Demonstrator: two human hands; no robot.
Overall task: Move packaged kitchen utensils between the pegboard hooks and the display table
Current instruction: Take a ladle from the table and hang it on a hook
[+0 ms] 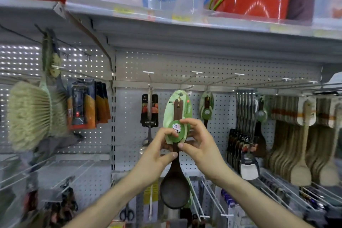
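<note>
A dark wooden spoon (pixel 175 189) with a green leaf-shaped card (pixel 175 105) hangs in front of the grey pegboard (pixel 212 66). Both hands hold it at the lower end of the card. My left hand (pixel 157 150) pinches the card and handle from the left, thumb on the handle. My right hand (pixel 199 140) pinches the card's lower right edge from the other side. The top of the card sits just below a white-tipped hook (pixel 188 87); whether it hangs on that hook I cannot tell. A second spoon of the same kind (pixel 206 109) hangs on the hook to the right.
A metal ladle on a black card (pixel 149 111) hangs left of the spoon. Pale brushes (pixel 35 114) hang at far left, wooden spatulas (pixel 303 135) at right. A shelf (pixel 185 24) overhead carries a clear tub and red items. Wire hooks with more packs jut out below.
</note>
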